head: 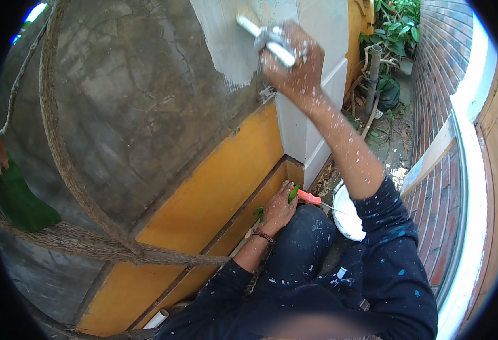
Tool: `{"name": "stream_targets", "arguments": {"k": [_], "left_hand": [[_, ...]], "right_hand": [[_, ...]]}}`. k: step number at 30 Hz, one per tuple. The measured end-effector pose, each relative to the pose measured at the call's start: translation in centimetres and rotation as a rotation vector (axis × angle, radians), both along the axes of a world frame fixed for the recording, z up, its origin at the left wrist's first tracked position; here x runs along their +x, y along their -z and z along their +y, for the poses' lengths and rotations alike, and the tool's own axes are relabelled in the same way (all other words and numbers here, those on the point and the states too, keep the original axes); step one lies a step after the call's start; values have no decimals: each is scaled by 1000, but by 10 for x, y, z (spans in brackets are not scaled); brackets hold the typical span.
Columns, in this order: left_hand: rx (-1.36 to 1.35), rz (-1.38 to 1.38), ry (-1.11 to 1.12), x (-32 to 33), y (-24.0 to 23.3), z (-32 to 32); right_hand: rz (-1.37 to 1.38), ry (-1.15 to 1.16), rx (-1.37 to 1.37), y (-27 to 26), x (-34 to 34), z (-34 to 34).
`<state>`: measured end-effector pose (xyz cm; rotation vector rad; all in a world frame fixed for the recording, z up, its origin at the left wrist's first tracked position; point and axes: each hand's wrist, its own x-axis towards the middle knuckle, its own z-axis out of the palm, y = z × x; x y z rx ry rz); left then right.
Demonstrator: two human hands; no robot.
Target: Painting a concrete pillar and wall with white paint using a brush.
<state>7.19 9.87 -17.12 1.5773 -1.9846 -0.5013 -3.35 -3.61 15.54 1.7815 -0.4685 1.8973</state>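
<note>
My right hand [296,63] is closed around a white-handled painting tool [249,26], raised against the wall; its working end is blurred. White paint [227,55] with a ragged lower edge covers part of the grey concrete wall [147,97] there. White specks dot my right hand and forearm. Low down, my left hand [278,210] rests by my knee, its fingers at an orange-red handle [308,196]. A thin metal rod runs from this handle to a white paint bucket [346,212] beside my knee. A green leaf [293,193] lies over the fingers.
Thick branches [57,127] cross the left side, with a large green leaf [19,199]. A yellow wall band [215,174] runs below the grey wall and meets a white pillar [293,123]. Brick wall [440,51], a grey pipe [373,80] and plants stand right.
</note>
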Motion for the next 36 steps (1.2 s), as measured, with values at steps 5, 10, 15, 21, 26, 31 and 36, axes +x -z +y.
{"name": "stream_targets", "arguments": {"k": [5, 10, 15, 21, 26, 31, 36], "left_hand": [[-13, -23, -13, 5, 7, 1], [-35, -31, 4, 2, 5, -3], [-20, -28, 15, 0, 3, -4], [-52, -18, 22, 3, 0, -5], [82, -16, 18, 3, -5, 4], [144, -80, 65, 2, 8, -4], [-68, -16, 17, 8, -1, -10]], "right_hand": [[-84, -372, 363, 110, 27, 62], [-173, -247, 185, 67, -10, 44], [-144, -243, 373, 111, 14, 35], [-290, -180, 399, 107, -7, 28], [-163, -514, 485, 138, 15, 78], [-243, -575, 553, 152, -43, 123], [-664, -81, 948, 224, -174, 104]]}}
